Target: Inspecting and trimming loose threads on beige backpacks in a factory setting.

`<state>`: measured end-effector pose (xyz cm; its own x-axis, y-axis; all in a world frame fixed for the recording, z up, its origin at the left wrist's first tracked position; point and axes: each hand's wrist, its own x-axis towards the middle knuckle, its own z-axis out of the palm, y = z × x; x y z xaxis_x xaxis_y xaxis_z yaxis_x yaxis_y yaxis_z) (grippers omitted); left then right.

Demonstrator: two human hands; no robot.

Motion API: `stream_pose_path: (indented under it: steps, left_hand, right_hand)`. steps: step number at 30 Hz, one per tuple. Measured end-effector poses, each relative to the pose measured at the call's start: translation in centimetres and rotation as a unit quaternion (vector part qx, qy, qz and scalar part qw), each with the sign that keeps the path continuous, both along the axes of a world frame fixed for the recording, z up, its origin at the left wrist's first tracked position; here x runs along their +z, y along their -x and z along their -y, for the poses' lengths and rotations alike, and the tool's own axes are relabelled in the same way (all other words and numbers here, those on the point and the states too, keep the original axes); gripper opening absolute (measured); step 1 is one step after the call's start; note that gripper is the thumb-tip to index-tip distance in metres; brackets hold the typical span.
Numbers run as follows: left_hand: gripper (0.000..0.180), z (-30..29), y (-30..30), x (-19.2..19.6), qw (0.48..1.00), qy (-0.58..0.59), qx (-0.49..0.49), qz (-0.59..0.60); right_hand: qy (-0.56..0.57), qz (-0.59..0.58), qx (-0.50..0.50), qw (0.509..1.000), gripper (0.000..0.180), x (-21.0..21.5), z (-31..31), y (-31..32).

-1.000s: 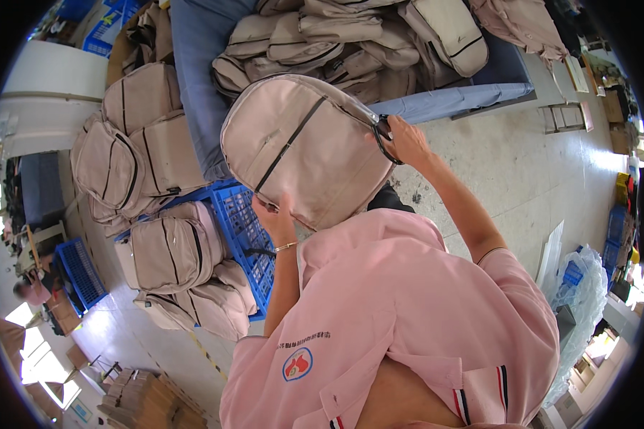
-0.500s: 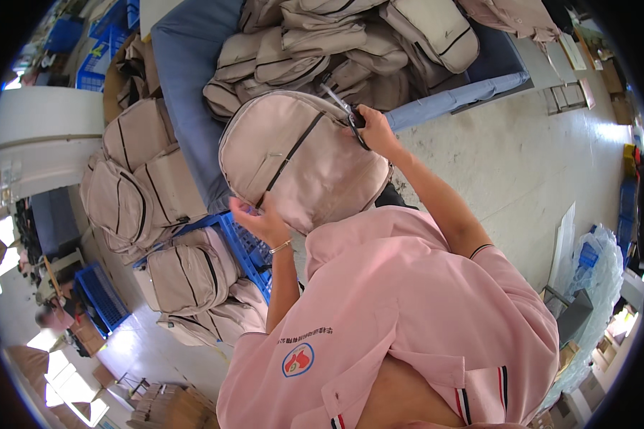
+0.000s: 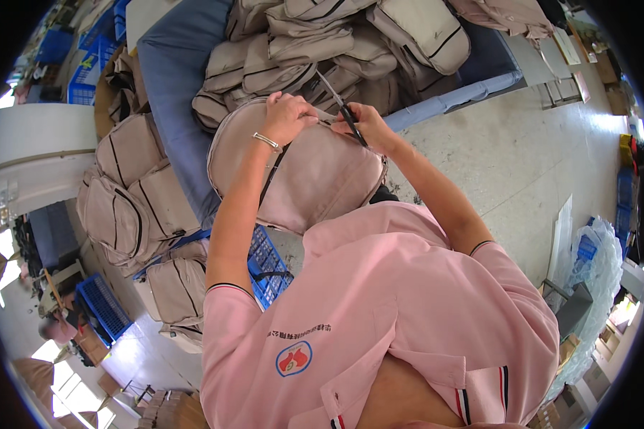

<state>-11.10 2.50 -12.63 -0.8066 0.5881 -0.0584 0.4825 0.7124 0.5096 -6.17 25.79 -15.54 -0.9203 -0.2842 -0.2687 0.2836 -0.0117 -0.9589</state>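
Observation:
A beige backpack (image 3: pixel 315 179) with dark zip lines lies in front of me against the blue-covered table (image 3: pixel 172 107). My left hand (image 3: pixel 288 118), with a thin bracelet on the wrist, grips the top edge of the backpack. My right hand (image 3: pixel 365 129) holds small dark scissors (image 3: pixel 342 106) at the same top edge, their points up and to the left. The two hands are close together, almost touching.
A heap of beige backpacks (image 3: pixel 336 43) covers the table behind. More backpacks (image 3: pixel 132 193) are stacked at the left over a blue plastic crate (image 3: pixel 265 264). Another blue crate (image 3: pixel 104 307) stands at lower left. Bare concrete floor (image 3: pixel 522 157) lies to the right, with bagged goods (image 3: pixel 594 257).
The backpack has come down from raised to resting low in front of me. My left hand moved from its lower edge up to the top edge, next to my right hand with the scissors.

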Motion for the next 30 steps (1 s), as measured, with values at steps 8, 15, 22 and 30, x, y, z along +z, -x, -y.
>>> stream_pose_path:
  steps: [8,15,22,30]
  left_hand:
    - [0.011,0.7,-0.2,-0.6,0.997,-0.077,0.029,0.013]
    - [0.013,1.1,-0.2,-0.8,0.995,-0.094,0.025,0.011]
    - [0.011,1.4,0.1,-1.4,0.99,-0.137,0.029,0.002]
    - [0.008,1.8,0.8,-2.4,0.983,-0.161,0.032,0.078]
  right_hand:
    - [-0.449,-0.236,0.13,0.852,0.068,1.3,-4.8,-3.0]
    - [-0.492,-0.272,0.158,0.812,0.07,1.3,-4.2,-2.9]
    - [-0.501,-0.277,0.162,0.804,0.068,0.9,-3.9,-2.9]
    - [-0.485,-0.239,0.185,0.82,0.062,-0.6,-4.2,-2.9]
